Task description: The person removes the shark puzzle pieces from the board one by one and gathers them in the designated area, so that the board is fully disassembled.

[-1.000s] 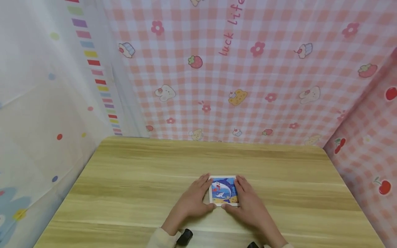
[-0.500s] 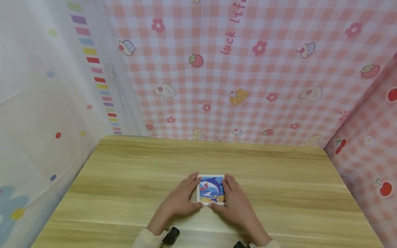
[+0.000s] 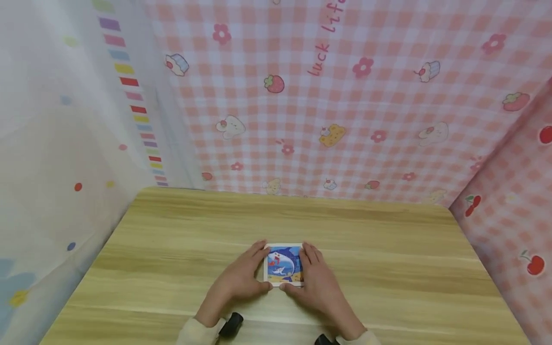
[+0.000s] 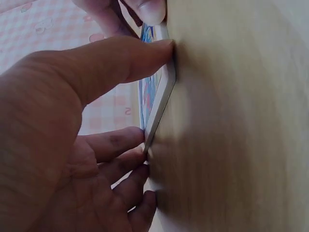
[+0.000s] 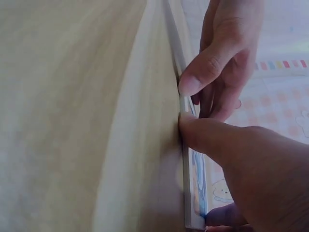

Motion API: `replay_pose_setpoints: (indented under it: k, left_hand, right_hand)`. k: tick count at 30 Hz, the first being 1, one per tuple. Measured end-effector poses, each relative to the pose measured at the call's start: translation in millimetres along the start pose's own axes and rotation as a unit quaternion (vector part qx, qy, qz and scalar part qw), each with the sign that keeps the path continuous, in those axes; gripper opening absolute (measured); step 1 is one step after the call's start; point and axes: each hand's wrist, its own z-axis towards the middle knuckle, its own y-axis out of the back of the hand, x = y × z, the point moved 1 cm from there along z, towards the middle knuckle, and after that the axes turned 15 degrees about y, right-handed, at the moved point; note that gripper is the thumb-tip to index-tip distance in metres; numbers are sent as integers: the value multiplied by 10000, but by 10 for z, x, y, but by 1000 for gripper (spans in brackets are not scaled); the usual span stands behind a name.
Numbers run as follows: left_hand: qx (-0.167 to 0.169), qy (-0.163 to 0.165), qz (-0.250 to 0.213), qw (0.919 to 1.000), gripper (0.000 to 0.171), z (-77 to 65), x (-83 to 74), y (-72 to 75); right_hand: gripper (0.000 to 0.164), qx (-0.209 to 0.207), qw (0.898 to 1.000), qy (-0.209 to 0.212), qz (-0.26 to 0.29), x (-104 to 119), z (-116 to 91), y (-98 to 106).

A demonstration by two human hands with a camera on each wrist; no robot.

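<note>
A small square picture board (image 3: 283,264) with a white rim lies flat on the wooden table. Its print shows a big blue-and-white sea animal and a smaller white one over yellow sand. My left hand (image 3: 242,277) holds the left side, thumb at the near edge and fingers toward the far left corner. On the other side, my right hand (image 3: 318,283) grips the right edge the same way, covering part of it. The two thumbs sit close together at the near edge. In the left wrist view the pale rim (image 4: 158,108) touches the left fingertips; its underside is hidden.
The wooden table (image 3: 181,230) extends around the hands to its rounded back corners. A pink checked cloth (image 3: 302,105) hangs behind it, a white dotted cloth (image 3: 47,143) on the left, and a cherry-print cloth (image 3: 513,215) on the right. Black wrist straps (image 3: 231,325) sit at the cuffs.
Both hands have slid the picture board leftward across the table, farther in the first half second than in the second. Their hold on its edges looks the same.
</note>
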Motion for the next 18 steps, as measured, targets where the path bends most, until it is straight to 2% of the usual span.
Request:
replay_pose_setpoints:
  k: [6, 10, 14, 18]
  left_hand:
    - [1, -58, 125, 9999, 92, 3, -4, 5]
    - [-131, -13, 180, 9998, 95, -6, -4, -2]
    - [-262, -118, 205, 9994, 93, 3, -23, -31]
    - [-280, -398, 248, 9985, 87, 1, -54, -50]
  right_hand:
    - [103, -137, 9998, -118, 84, -44, 28, -9]
    - [101, -289, 9993, -75, 216, -95, 48, 8]
    - [86, -537, 9975, 0, 467, -159, 30, 35]
    - [66, -784, 9952, 153, 557, -209, 34, 41]
